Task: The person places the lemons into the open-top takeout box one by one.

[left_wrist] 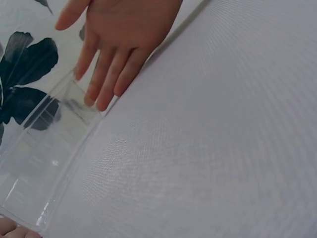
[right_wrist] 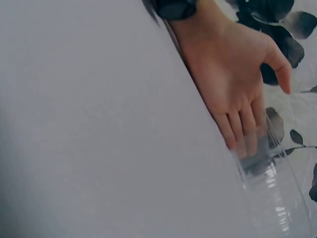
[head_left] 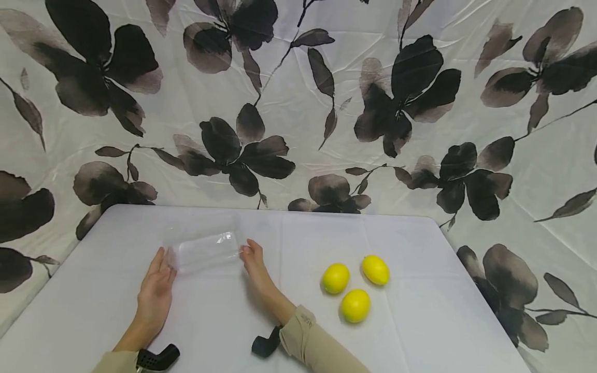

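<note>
A clear plastic box (head_left: 205, 252) sits toward the back left of the white table, between both hands. My left hand (head_left: 157, 295) touches its left end; in the left wrist view the fingers (left_wrist: 110, 79) are straight, their tips against the end wall, and the thumb stands away. At the opposite end is my right hand (head_left: 254, 261). Its fingers (right_wrist: 238, 126) reach straight down onto the box wall in the right wrist view, with the thumb apart from it. No contents show inside the transparent box.
Three yellow lemons, one at the left (head_left: 336, 278), one at the back right (head_left: 375, 270) and one in front (head_left: 355, 305), lie right of the right hand on the white table (head_left: 434, 321). Behind the table hangs a floral cloth (head_left: 317, 124).
</note>
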The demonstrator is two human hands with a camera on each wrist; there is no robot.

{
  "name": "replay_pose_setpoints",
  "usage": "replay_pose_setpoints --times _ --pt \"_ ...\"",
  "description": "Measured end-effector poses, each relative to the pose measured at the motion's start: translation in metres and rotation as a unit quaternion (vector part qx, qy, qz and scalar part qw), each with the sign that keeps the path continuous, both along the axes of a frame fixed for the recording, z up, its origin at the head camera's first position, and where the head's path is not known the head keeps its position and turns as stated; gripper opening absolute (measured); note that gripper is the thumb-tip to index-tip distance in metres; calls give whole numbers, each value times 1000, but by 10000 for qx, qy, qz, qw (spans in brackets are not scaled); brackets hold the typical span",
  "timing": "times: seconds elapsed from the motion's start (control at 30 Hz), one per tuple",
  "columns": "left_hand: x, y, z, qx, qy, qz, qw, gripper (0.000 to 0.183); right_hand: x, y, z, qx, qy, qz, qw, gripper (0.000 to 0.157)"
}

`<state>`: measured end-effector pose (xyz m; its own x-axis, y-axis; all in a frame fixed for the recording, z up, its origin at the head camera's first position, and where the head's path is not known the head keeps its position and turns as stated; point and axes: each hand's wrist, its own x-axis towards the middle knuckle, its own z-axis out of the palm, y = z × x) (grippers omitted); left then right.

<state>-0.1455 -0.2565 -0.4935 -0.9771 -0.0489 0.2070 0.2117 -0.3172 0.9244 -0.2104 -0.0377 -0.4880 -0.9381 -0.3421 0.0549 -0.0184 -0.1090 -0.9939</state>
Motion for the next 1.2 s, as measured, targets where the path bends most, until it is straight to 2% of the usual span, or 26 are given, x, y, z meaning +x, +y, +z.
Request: replay_pose_setpoints --times 0.1,0.2,0.37,0.6,0.87,1.03,1.2 --pt "-1 1 -1 -160 -2 -18 9999 68 13 4 3 196 -50 -179 9996 64" --pt "-2 2 -2 -350 -23 -24 9994 67 18 6 2 185 -31 -350 9992 58" --pt "-3 1 -2 -566 26 -129 9983 67 19 6 -1 -30 -44 -507 9987 54" --pt "-2 2 -2 -853 63 -119 9963 64 25 8 -5 -362 -72 -760 9964 53" --pt "-3 5 -6 -1226 418 -114 9915 60 32 14 -4 -182 -227 -1150 9929 52" --pt "-2 5 -7 -1412 540 -75 9885 57 39 18 3 -190 -448 -1114 9926 53" --pt "0 4 -7 -2128 99 -50 9770 61 48 30 10 -26 -514 -861 9950 56"
